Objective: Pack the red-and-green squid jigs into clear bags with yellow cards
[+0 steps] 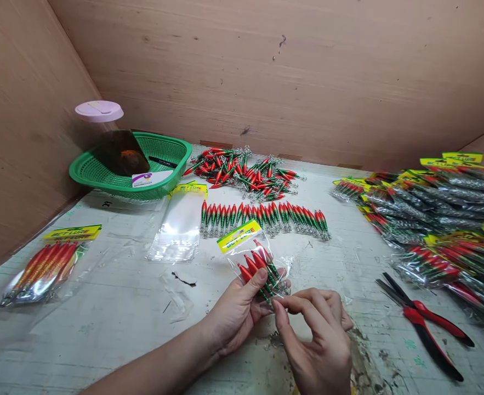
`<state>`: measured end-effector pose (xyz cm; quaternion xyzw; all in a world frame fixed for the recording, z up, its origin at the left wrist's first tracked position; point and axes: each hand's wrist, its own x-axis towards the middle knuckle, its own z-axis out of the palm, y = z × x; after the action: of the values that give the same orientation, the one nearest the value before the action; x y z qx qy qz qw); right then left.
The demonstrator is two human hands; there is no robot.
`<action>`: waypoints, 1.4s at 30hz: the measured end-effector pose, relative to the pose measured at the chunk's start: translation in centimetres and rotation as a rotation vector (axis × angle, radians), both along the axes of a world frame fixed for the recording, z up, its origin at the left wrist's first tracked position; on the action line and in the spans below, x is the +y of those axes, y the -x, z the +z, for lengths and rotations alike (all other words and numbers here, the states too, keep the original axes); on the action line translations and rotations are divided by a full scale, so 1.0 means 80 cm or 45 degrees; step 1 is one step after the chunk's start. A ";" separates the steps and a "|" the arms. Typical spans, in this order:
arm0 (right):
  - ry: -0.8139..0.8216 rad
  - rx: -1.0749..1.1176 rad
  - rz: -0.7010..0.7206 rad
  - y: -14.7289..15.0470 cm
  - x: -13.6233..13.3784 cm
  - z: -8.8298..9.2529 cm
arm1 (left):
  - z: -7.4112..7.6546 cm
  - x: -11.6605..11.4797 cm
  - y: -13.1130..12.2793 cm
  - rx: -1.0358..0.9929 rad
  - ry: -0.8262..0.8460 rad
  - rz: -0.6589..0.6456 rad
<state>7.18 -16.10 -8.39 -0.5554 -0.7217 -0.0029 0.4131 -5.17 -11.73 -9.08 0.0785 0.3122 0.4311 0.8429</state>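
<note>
My left hand (pixel 242 312) holds a clear plastic bag (pixel 280 260) with a yellow header, its thumb pressed on the front. Several red and green fishing lures (pixel 258 263) lie inside the bag, slanting side by side. At the bag's lower edge, my right hand (pixel 315 329) pinches the tail end of the nearest lure between thumb and index finger. Whether those fingertips also grip the plastic cannot be made out. Just beyond the bag, more lures (pixel 229 216) stand in a neat row, with a loose heap of lures (pixel 242 173) behind them.
Flat bags (pixel 176 225) lie left of the row. A green basket (pixel 171 145) holds a card and a pen; a pink-lidded cup (pixel 100 111) is beside it. One bag of orange lures (pixel 52 263) lies far left. Filled bags (pixel 443 219) pile up right, near red-handled scissors (pixel 426 323).
</note>
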 end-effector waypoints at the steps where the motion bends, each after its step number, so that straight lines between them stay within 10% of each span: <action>1: 0.010 0.023 0.007 0.003 0.000 0.000 | 0.000 0.000 -0.001 0.002 0.005 0.015; 15: -0.002 -0.204 0.396 -0.052 0.008 0.005 | 0.007 0.006 0.007 -0.069 0.027 -0.001; 32: -0.125 -0.099 -0.066 -0.015 0.005 -0.003 | 0.002 0.004 0.008 -0.123 -0.083 -0.070; 42: 0.017 -0.072 -0.012 -0.020 -0.001 -0.006 | 0.005 0.002 0.005 -0.188 -0.081 -0.031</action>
<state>8.78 -16.21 -8.88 -0.5613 -0.7306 -0.0156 0.3886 -5.55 -11.58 -8.70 0.0771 0.2341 0.4353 0.8659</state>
